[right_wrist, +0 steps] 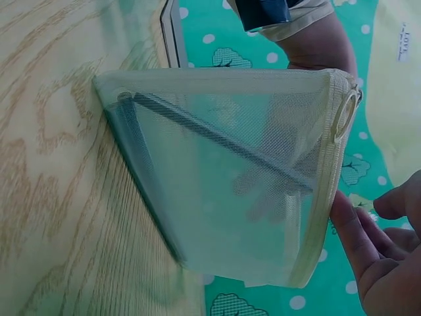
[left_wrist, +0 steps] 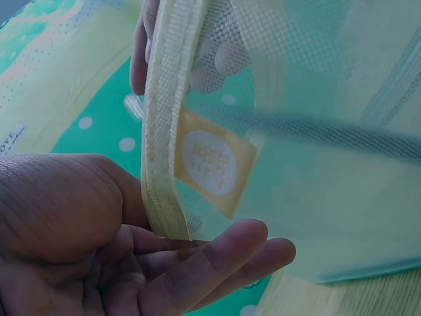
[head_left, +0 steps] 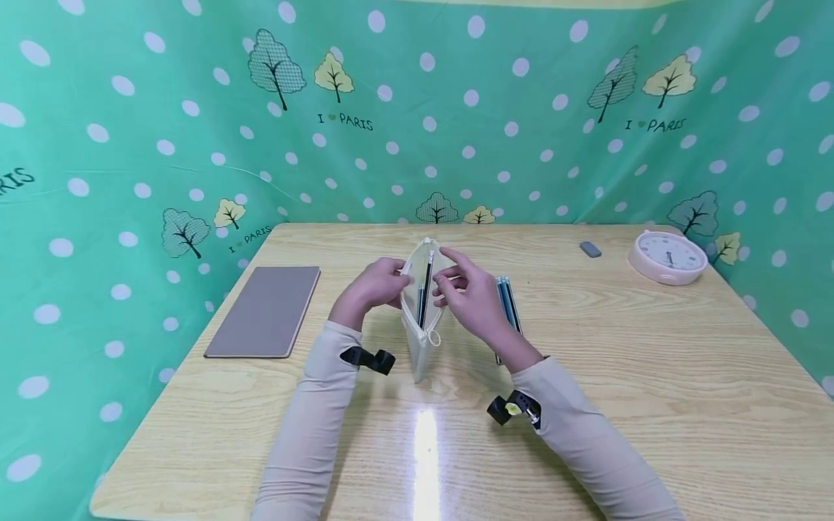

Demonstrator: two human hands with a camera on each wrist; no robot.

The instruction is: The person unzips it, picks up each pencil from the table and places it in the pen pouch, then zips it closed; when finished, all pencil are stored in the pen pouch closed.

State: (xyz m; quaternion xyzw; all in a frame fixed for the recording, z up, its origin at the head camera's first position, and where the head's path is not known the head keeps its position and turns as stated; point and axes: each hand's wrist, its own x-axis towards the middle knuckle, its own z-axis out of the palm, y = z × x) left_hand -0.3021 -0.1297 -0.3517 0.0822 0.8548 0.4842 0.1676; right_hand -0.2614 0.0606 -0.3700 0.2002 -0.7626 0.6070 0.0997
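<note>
A pale mesh zip pouch stands upright on the table with its mouth spread apart. Inside it, a dark pencil leans toward the far end, and another lies lower. My left hand pinches the pouch's left rim, its fingers outside the mesh near a yellow label in the left wrist view. At the opposite rim is my right hand, index finger touching the zipper edge and thumb apart, with nothing held. The zipper's ring pull hangs at the near end. Several blue and dark pencils lie partly behind the right wrist.
A grey notebook lies flat at the left. A small grey-blue eraser and a round pink clock are at the back right of the wooden table. A green dotted curtain hangs along the back and sides.
</note>
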